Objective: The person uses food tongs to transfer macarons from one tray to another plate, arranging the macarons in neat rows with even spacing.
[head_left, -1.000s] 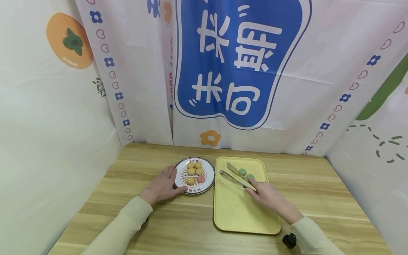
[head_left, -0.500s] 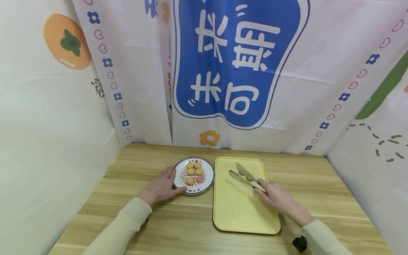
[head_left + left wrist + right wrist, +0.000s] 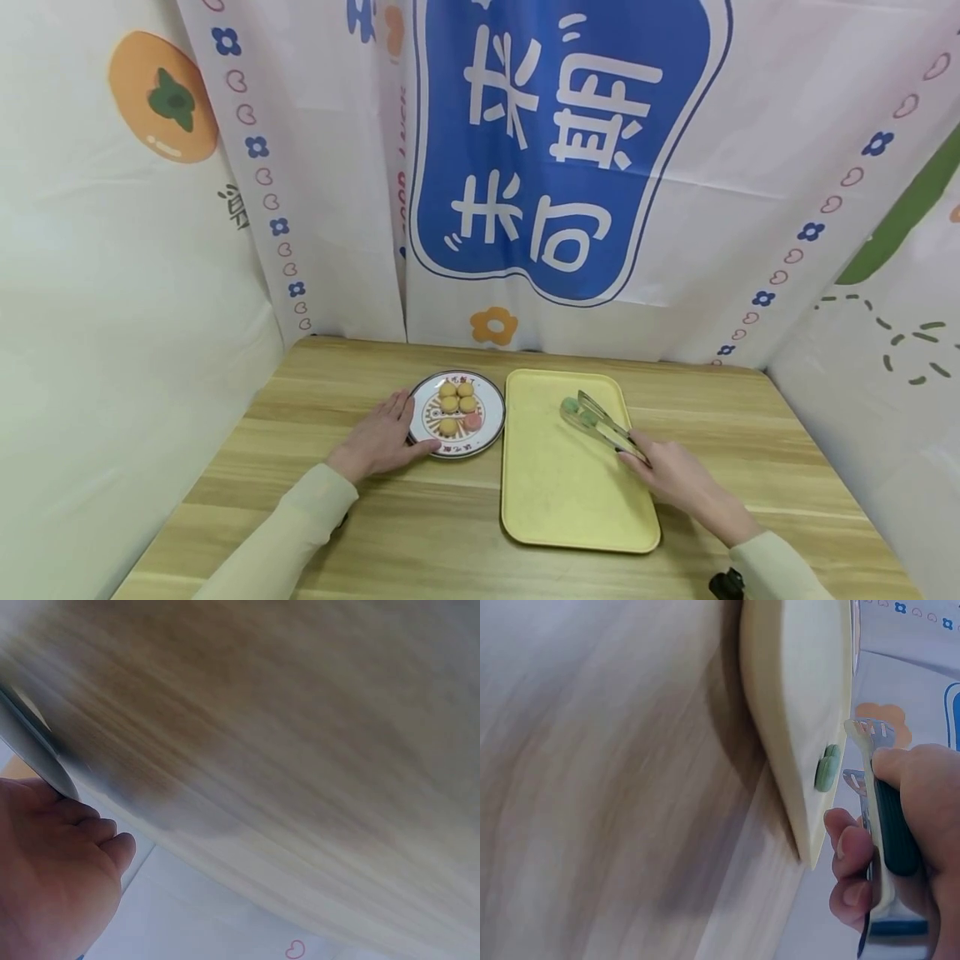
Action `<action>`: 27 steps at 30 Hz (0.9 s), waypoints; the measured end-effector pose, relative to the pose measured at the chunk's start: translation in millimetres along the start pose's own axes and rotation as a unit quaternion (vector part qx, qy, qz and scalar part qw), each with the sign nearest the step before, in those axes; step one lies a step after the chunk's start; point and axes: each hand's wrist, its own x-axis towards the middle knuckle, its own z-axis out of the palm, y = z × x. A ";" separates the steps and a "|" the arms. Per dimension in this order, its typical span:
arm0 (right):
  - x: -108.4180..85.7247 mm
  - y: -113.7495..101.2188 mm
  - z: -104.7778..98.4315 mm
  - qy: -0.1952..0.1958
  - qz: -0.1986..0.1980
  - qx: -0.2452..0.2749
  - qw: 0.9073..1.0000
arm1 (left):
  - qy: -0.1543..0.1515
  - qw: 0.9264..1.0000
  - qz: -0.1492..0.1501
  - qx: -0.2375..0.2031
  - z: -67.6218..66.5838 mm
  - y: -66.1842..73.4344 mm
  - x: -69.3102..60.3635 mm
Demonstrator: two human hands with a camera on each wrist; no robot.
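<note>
My left hand (image 3: 378, 437) lies at the left side of a round white plate (image 3: 494, 412), its fingers extended and thumb at the front rim. Several small yellow macarons (image 3: 448, 404) and one pink macaron (image 3: 472, 422) sit on this plate. A yellow tray (image 3: 570, 500) stands close on its right. Over the tray, my right hand (image 3: 671, 471) grips metal tongs (image 3: 891, 825) with dark green grip pads. Two green macarons (image 3: 580, 412) rest on the tray's far part, seen between the spread tong arms in the head view. From the right wrist, the tips appear above the macarons, apart from them.
A wood-grain table (image 3: 420, 533) carries the plate and tray. Behind it hangs a printed white cloth (image 3: 360, 250) with a large blue sign, and further white cloth closes off both sides.
My right hand has moved rightward and slightly toward me with the tongs, whose tips went from left of the green macarons to both sides of them. My left hand and the plate stay put.
</note>
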 end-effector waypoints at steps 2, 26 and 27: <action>-1.8 2.7 -0.2 0.004 0.003 -0.005 1.000 | 0.001 1.000 0.001 -0.001 0.4 0.3 0.4; -8.0 20.5 7.0 0.022 0.012 -0.006 1.000 | -0.003 1.000 -0.003 -0.007 0.5 0.7 1.4; -8.2 20.3 7.0 0.021 0.012 -0.005 1.000 | -0.004 1.000 -0.003 -0.007 0.6 0.7 1.4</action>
